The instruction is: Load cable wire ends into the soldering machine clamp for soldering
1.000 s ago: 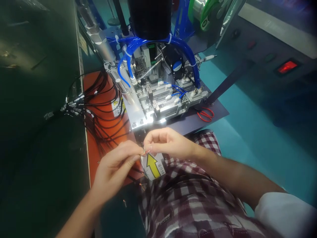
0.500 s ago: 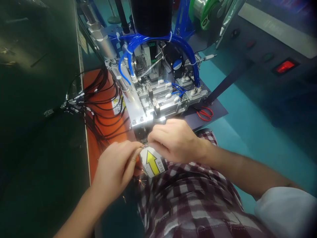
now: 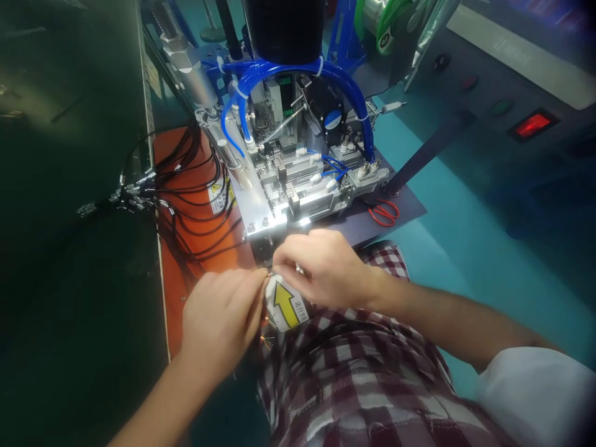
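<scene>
Left hand [image 3: 221, 310], right hand [image 3: 323, 264] pinching (contents unclear) near label's [image 3: 287, 305] edge; scant room between.

Cables [image 3: 153, 180] cross the left edge of the board [image 3: 174, 329] (ends [image 3: 133, 192] apparently above the tabletop [image 3: 84, 279]); scissors [image 3: 382, 214] lie near the baseplate's [image 3: 410, 213] right corner.

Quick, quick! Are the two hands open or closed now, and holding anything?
Left hand: closed in a pinch; anything in it is too hidden to tell.
Right hand: curled closed; can't tell if it holds anything.
</scene>
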`<state>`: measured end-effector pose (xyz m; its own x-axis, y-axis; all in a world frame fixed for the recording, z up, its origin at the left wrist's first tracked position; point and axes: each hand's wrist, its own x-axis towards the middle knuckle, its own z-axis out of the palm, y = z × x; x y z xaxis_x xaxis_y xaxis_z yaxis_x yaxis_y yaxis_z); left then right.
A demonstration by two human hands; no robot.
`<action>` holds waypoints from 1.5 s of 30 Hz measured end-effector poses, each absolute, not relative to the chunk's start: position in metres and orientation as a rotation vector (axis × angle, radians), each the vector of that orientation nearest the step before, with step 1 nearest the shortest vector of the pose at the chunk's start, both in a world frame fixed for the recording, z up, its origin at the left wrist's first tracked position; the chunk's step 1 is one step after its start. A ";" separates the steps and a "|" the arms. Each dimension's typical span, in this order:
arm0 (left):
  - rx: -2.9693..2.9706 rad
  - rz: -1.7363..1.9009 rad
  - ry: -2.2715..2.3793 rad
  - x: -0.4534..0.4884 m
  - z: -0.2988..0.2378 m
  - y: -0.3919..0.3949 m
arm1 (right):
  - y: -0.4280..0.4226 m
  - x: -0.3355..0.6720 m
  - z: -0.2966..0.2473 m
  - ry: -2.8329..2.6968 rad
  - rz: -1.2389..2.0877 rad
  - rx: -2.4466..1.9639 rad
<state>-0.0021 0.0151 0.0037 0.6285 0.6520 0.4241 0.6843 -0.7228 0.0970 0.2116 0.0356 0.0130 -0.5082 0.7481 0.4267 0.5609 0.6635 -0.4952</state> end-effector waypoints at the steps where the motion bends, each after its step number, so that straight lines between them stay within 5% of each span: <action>1: -2.800 -0.689 -1.140 -0.003 0.004 0.015 | 0.039 0.213 0.016 -2.244 0.529 -1.020; 7: -3.064 -1.035 -1.562 -0.003 0.008 0.012 | 0.059 0.218 0.024 -1.812 1.663 -0.959; 11: -3.046 -1.217 -2.020 -0.001 0.010 0.012 | 0.064 0.214 0.019 -1.515 1.915 -0.875; 18: -2.827 -1.367 -2.502 0.005 0.014 0.012 | 0.048 0.208 0.010 -1.326 1.718 -1.011; 32: -2.922 -1.436 -2.500 0.005 0.015 0.010 | 0.025 0.194 0.000 -1.319 1.501 -1.239; 39: -2.727 -1.576 -2.765 0.011 0.019 0.013 | 0.025 0.194 -0.003 -1.523 1.098 -1.215; 45: -2.689 -1.611 -2.762 0.011 0.017 0.011 | 0.025 0.192 0.000 -1.506 1.138 -1.222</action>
<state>0.0113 0.0110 0.0169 0.1159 0.9741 -0.1941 0.3107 0.1500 0.9386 0.1922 0.0251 -0.0001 -0.1464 0.9864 0.0746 0.1977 0.1031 -0.9748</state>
